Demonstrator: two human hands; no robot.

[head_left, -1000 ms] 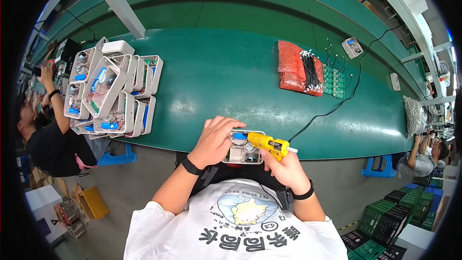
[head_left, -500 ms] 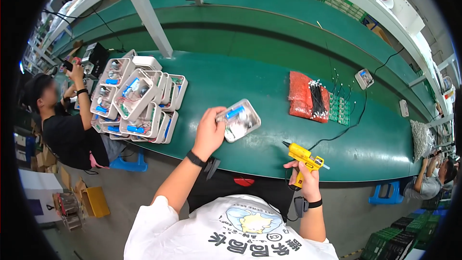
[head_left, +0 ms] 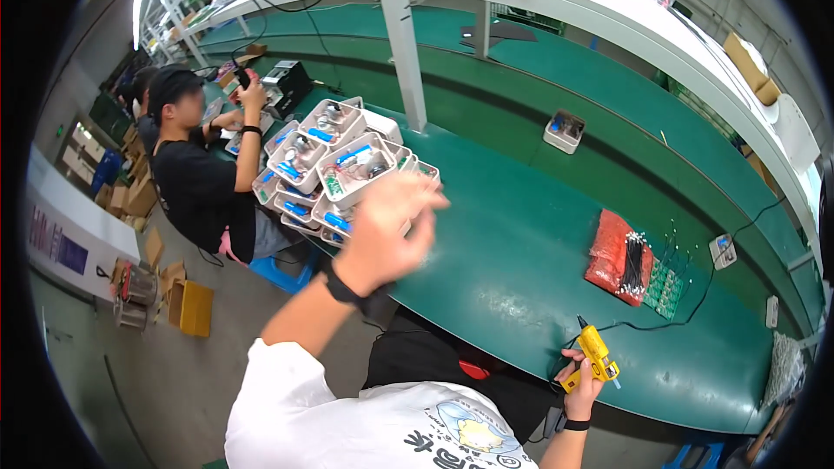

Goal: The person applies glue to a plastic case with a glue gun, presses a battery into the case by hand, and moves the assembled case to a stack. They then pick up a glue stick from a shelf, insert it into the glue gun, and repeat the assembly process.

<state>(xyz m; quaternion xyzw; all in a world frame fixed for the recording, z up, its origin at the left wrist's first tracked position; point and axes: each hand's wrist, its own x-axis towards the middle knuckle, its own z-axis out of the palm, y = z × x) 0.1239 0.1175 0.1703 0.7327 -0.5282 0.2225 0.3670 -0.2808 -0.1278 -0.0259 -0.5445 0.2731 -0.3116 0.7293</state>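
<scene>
My left hand (head_left: 389,230), slightly blurred, is empty with its fingers apart. It hovers in front of a stack of white plastic housings (head_left: 343,172), hiding part of it. Blue cylindrical cells, wires and small green boards show inside these open housings. My right hand (head_left: 584,373) is wrapped round the handle of a yellow glue gun (head_left: 596,352) at the bench's front edge. The gun's dark nozzle points up and away from me, and its cord trails across the bench. A single white housing (head_left: 563,134) with parts inside sits on the far green strip.
Red bubble-wrap (head_left: 608,247) with a bundle of black wires (head_left: 635,265) lies right on the green bench (head_left: 495,269), beside green circuit boards (head_left: 665,287). Another housing (head_left: 722,251) stands farther right. A white post (head_left: 400,43) rises behind the stack. A co-worker (head_left: 204,156) sits at left.
The housing that my left hand held has been let go and now sits on the far strip. That hand has moved toward the stack. My view has turned left; the glue gun stays held.
</scene>
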